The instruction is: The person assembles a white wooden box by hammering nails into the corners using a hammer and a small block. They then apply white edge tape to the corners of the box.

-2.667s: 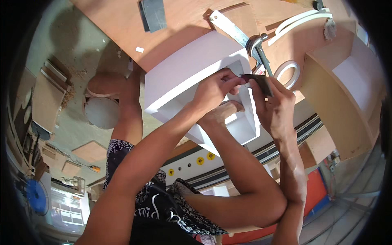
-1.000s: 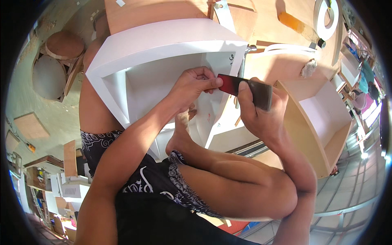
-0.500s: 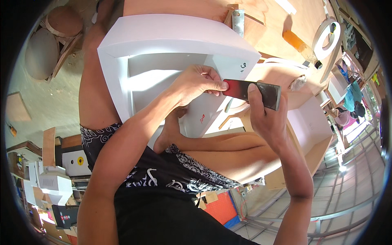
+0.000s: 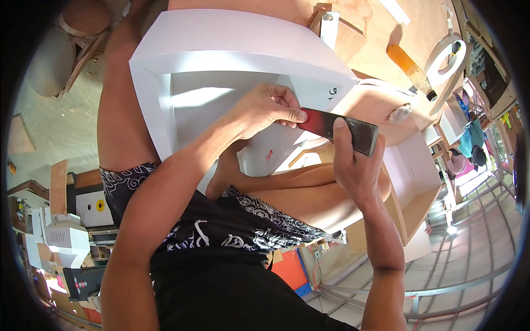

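Note:
My left hand (image 4: 270, 113) pinches the red end of a flat, dark rectangular strip (image 4: 317, 123) between thumb and fingers. Gripping its wider black end, my right hand (image 4: 356, 165) lays its thumb along the top face, with the other fingers mostly hidden underneath. The strip slants slightly down to the right, held above a white open box (image 4: 221, 41). Red and dark handwritten marks show on the box's inner side. My foot (image 4: 223, 174) rests at the near side of the box, under my left forearm.
On the wooden surface (image 4: 265, 11) beyond lie an orange bottle (image 4: 406, 62), a white ring-shaped piece (image 4: 440, 69) and a metal plate (image 4: 329, 28). Another white-lined wooden box (image 4: 411, 185) stands to the right. Round boards (image 4: 52, 66) lie at the far left.
Both hands keep hold of the strip, which has barely moved. The box and surroundings sit slightly higher or further left in the picture, as the view has shifted a little.

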A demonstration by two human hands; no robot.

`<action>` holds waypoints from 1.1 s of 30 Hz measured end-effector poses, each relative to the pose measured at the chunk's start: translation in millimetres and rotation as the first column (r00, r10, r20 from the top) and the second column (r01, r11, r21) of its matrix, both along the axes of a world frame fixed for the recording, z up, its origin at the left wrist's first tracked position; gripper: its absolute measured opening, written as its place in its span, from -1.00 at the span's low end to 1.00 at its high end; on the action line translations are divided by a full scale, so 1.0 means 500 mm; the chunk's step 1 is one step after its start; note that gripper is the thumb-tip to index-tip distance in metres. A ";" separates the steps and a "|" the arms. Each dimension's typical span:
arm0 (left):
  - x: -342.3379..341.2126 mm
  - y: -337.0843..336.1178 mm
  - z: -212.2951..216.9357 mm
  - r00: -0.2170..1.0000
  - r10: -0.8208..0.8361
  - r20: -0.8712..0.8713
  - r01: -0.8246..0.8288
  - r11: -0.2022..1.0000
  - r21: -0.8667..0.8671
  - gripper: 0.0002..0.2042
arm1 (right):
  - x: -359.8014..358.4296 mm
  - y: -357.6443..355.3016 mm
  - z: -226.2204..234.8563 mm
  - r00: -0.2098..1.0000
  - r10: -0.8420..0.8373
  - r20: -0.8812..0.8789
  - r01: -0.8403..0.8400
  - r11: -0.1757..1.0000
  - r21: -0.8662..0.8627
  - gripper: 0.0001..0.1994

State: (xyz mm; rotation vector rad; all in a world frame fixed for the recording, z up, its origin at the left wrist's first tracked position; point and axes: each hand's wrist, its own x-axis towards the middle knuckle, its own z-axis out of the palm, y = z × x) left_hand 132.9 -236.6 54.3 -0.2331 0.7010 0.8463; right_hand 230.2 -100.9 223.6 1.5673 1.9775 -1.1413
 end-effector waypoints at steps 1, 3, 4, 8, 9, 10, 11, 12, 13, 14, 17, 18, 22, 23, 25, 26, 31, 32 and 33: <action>-0.003 0.002 0.002 1.000 -0.012 0.000 0.012 1.000 -0.012 -0.82 | -0.002 0.004 -0.002 1.000 0.006 0.009 -0.006 1.000 -0.003 -0.70; -0.008 0.005 0.008 0.999 -0.036 -0.001 0.036 0.999 -0.035 -0.82 | -0.008 0.009 -0.004 1.000 0.005 0.022 -0.005 1.000 -0.001 -0.69; -0.008 0.005 0.008 0.999 -0.035 0.000 0.035 0.999 -0.041 -0.82 | -0.009 0.010 -0.006 1.000 0.001 0.026 -0.001 1.000 0.000 -0.69; -0.005 0.000 0.007 1.000 -0.015 0.013 0.015 0.998 -0.058 -0.82 | -0.015 0.013 -0.012 1.000 0.024 0.011 -0.024 0.999 0.021 -0.69; -0.003 -0.002 0.007 1.000 -0.006 0.017 0.007 0.998 -0.060 -0.82 | -0.014 0.016 -0.013 0.999 0.035 0.027 -0.036 0.999 0.015 -0.69; -0.004 -0.003 0.007 1.000 0.011 0.022 -0.009 0.996 -0.084 -0.82 | -0.014 0.018 -0.018 0.998 0.042 0.038 -0.043 0.999 0.013 -0.68; -0.001 -0.003 0.009 0.999 0.028 0.025 -0.025 0.994 -0.108 -0.81 | -0.015 0.021 -0.024 0.998 0.050 0.048 -0.050 0.999 0.011 -0.68; 0.000 -0.002 0.009 0.999 0.046 0.029 -0.042 0.990 -0.132 -0.80 | -0.018 0.024 -0.037 0.997 0.066 0.051 -0.068 0.997 0.033 -0.68; 0.001 0.001 0.009 0.997 0.080 0.021 -0.075 0.981 -0.180 -0.80 | -0.020 0.025 -0.046 0.995 0.084 0.062 -0.087 0.995 0.052 -0.68; 0.001 0.006 0.006 0.993 0.113 0.011 -0.108 0.968 -0.227 -0.80 | -0.022 0.024 -0.047 0.992 0.102 0.074 -0.107 0.992 0.072 -0.68; 0.005 0.007 0.013 0.985 0.168 0.037 -0.157 0.966 -0.203 -0.77 | -0.032 0.035 -0.036 0.995 0.025 0.099 -0.021 0.999 -0.037 -0.68; 0.000 0.005 0.008 0.990 0.140 0.002 -0.138 0.978 -0.156 -0.75 | -0.030 0.033 -0.036 0.998 0.023 0.058 -0.023 1.000 -0.005 -0.69; -0.021 0.006 0.008 0.993 0.018 -0.113 -0.017 1.000 0.016 -0.71 | -0.020 0.006 0.009 0.999 -0.019 0.043 0.018 1.000 0.021 -0.69; -0.026 0.011 0.010 0.994 0.012 -0.105 -0.009 1.000 0.028 -0.72 | -0.020 0.004 0.009 0.999 -0.005 0.038 0.004 1.000 0.031 -0.69; -0.035 0.019 0.016 0.996 -0.004 -0.090 0.009 0.999 0.051 -0.73 | -0.019 0.005 0.008 0.999 0.021 0.028 -0.023 0.999 0.048 -0.69; -0.033 0.020 0.014 0.998 -0.001 -0.067 0.004 0.999 0.044 -0.74 | -0.016 0.007 0.005 0.999 0.048 0.006 -0.049 0.997 0.060 -0.69; -0.006 0.010 0.007 0.998 0.057 -0.008 -0.057 0.998 -0.017 -0.76 | -0.013 0.011 -0.010 0.997 0.074 -0.008 -0.073 0.994 0.081 -0.70; -0.005 0.011 0.006 0.998 0.065 -0.003 -0.065 0.997 -0.039 -0.76 | -0.017 0.014 -0.014 0.996 0.085 -0.009 -0.084 0.992 0.091 -0.70; -0.004 0.012 0.006 0.997 0.073 0.002 -0.073 0.995 -0.062 -0.76 | -0.021 0.018 -0.019 0.995 0.097 -0.009 -0.096 0.990 0.102 -0.70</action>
